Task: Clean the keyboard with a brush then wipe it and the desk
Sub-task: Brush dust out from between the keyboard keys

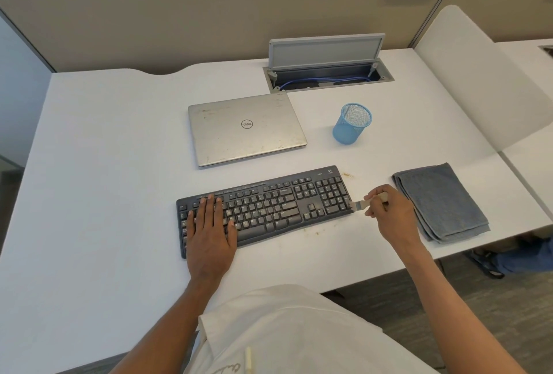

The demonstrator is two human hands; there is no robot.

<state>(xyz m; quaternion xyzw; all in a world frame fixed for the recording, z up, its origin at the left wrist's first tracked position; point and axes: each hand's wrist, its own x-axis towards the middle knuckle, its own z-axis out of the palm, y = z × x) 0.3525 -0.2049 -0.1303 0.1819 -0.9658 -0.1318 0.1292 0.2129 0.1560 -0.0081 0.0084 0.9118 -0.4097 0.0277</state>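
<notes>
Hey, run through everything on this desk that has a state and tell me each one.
Keyboard, lying flat, held down at its left end.
Brush, gripped by handle, bristles at keyboard's right edge.
Cloth, folded, untouched.
Laptop, closed.
Pen cup, upright, looks empty.
Cable hatch, lid open.
Desk, crumbs near the keyboard.

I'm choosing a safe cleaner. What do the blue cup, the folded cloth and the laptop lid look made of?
The blue cup looks like painted metal mesh: fine holes cover its wall. The folded cloth looks like grey terry or microfibre: soft, fuzzy surface. The laptop lid looks like silver metal, possibly aluminium: matte sheen, stained.
</notes>
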